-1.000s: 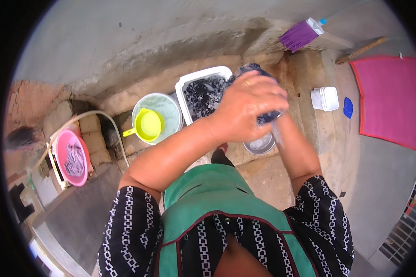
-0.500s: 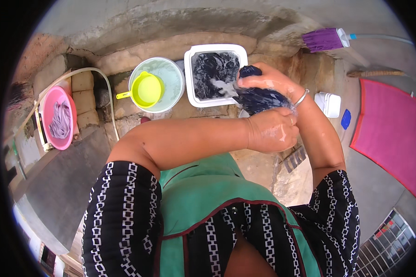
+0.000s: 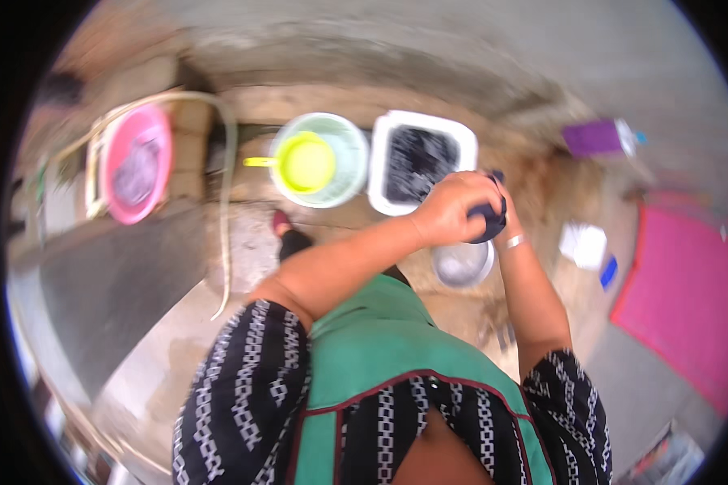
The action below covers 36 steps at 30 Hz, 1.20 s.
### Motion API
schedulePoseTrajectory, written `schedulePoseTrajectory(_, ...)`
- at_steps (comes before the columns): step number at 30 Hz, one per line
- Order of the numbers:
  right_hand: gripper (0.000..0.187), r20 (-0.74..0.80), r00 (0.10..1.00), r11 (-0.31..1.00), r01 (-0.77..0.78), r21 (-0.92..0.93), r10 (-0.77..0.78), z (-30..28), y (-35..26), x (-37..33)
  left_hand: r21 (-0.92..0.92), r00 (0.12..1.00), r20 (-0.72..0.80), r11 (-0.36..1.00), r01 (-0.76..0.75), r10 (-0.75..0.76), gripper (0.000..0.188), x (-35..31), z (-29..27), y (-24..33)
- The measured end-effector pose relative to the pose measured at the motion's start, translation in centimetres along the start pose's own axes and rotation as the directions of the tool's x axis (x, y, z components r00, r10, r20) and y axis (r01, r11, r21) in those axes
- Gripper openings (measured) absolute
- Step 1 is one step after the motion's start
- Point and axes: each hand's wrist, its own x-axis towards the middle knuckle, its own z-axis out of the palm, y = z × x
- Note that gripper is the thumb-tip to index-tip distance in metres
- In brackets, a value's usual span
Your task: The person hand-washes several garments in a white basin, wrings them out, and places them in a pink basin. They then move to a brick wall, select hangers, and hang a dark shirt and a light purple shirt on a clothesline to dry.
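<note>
Nearest, a green apron runs out of view at the lower edge. Ahead, the left hand is closed around a dark cloth, bunched above the grey bowl. The right hand sits behind it, mostly hidden; I cannot tell how its fingers close. Right, a pink mat is cut off. Farther, blurred dark laundry fills a white tub. Worn tan floor meets a stained grey wall.
</note>
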Motion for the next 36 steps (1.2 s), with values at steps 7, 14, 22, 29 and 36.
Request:
schedulePoseTrajectory(7,0.036,0.170,0.955,0.939,-0.277,0.206,0.245,23.6,12.9,10.3,-0.689,0.213,-0.661,0.694,0.210,-0.720,0.013,-14.2,-28.2,-4.1)
schedulePoseTrajectory(14,0.080,0.432,0.854,0.949,-0.198,-0.245,0.290,51.5,16.1,12.4,-0.272,-0.006,-0.961,0.938,0.216,-0.277,0.037,-17.9,-52.8,10.7)
schedulePoseTrajectory(22,0.041,0.397,0.895,0.654,0.177,-0.735,0.204,36.3,24.8,15.2,-0.587,0.016,-0.656,0.523,0.618,-0.755,0.041,-24.1,-46.3,-2.1)
schedulePoseTrajectory(29,0.025,-0.168,0.983,0.768,-0.049,-0.639,-0.077,7.7,18.1,11.2,-0.445,0.159,-0.039,0.160,0.881,-0.986,0.035,-15.2,-20.5,-12.6)
schedulePoseTrajectory(36,0.036,-0.466,0.884,0.868,-0.218,-0.446,-0.018,-14.1,21.2,6.6,-0.347,0.062,0.089,0.027,0.937,-0.994,0.034,-12.6,-3.6,-22.0)
